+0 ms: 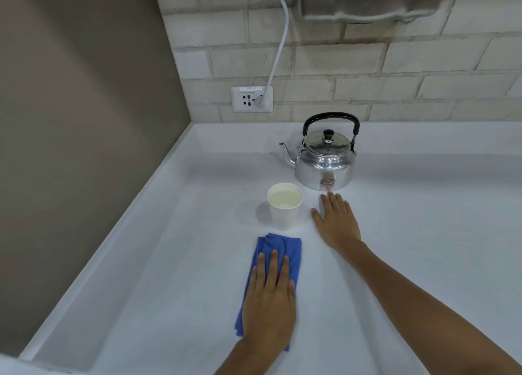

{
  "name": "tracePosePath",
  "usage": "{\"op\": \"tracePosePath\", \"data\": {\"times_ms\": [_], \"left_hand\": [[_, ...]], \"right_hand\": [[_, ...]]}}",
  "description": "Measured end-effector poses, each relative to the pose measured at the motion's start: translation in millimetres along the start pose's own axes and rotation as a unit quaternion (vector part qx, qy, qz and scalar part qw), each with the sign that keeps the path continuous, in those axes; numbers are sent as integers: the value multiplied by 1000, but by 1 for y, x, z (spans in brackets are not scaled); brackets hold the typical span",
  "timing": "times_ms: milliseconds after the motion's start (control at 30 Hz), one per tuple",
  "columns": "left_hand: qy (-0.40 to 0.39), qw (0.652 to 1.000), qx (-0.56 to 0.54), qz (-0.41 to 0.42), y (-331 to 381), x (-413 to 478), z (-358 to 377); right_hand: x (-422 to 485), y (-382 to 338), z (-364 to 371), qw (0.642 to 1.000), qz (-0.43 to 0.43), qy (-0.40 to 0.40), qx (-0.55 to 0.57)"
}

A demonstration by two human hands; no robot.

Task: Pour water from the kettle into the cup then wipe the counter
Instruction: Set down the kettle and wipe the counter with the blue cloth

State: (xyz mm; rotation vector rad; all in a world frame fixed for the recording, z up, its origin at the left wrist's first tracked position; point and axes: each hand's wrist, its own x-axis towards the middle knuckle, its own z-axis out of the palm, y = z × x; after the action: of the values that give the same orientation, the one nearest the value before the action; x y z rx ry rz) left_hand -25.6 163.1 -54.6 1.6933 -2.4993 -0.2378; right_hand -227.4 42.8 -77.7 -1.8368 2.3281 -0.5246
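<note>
A shiny metal kettle (pixel 324 160) with a black handle stands upright at the back of the white counter (pixel 175 233), spout pointing left. In front of it a white paper cup (pixel 285 209) holds water. My right hand (pixel 336 219) lies flat on the counter, palm down, fingers together, just right of the cup and just in front of the kettle, holding nothing. A folded blue cloth (pixel 278 247) lies on the counter in front of the cup. My left hand (pixel 269 298) presses flat on the cloth, covering its near half.
A beige side wall (pixel 70 148) bounds the counter on the left and a brick wall (pixel 367 72) bounds it at the back. A wall socket (pixel 251 98) with a white cable (pixel 278 50) plugged in sits above the counter's back edge.
</note>
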Motion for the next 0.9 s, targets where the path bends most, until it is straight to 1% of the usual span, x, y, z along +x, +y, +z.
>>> {"op": "tracePosePath", "data": {"times_ms": [33,100,167,200,267,333,400,433,467,500,567,633,700,800,900], "left_hand": [[-2,999,-44,3,-2,1,-4],[30,991,-127,15,-18,12,-3],[29,972,-232,-7,-45,28,-10],[40,967,-249,-24,-60,39,-12],[70,970,-230,-40,-87,62,-17],[48,985,-157,-53,-103,81,-17],[18,993,-95,-68,-109,93,-7],[9,995,-70,-71,-110,95,-3],[6,996,-53,-73,-109,94,1],[9,996,-43,-75,-109,94,4],[19,996,-36,-78,-109,95,7],[21,996,-30,-77,-110,96,8],[27,996,-29,-74,-113,95,11],[37,997,-22,-71,-115,95,13],[49,996,-19,-72,-113,96,13]], "right_hand": [[-3,-2,-4,999,6,11,33],[-14,-6,-16,991,27,68,111],[-33,-15,-29,979,28,129,157],[-47,-23,-32,976,13,142,162],[-79,-46,-34,977,-37,140,159],[-109,-75,-29,980,-90,113,134],[-129,-103,-15,989,-125,30,79],[-136,-116,-8,992,-115,-18,46],[-141,-127,-2,995,-90,-45,7],[-145,-134,2,996,-63,-53,-34],[-151,-144,3,995,-34,-38,-84],[-156,-146,3,992,-45,-22,-116],[-161,-137,4,990,-60,-22,-127],[-169,-106,-2,987,-106,-31,-119],[-157,-55,-15,988,-81,-16,-129]]}}
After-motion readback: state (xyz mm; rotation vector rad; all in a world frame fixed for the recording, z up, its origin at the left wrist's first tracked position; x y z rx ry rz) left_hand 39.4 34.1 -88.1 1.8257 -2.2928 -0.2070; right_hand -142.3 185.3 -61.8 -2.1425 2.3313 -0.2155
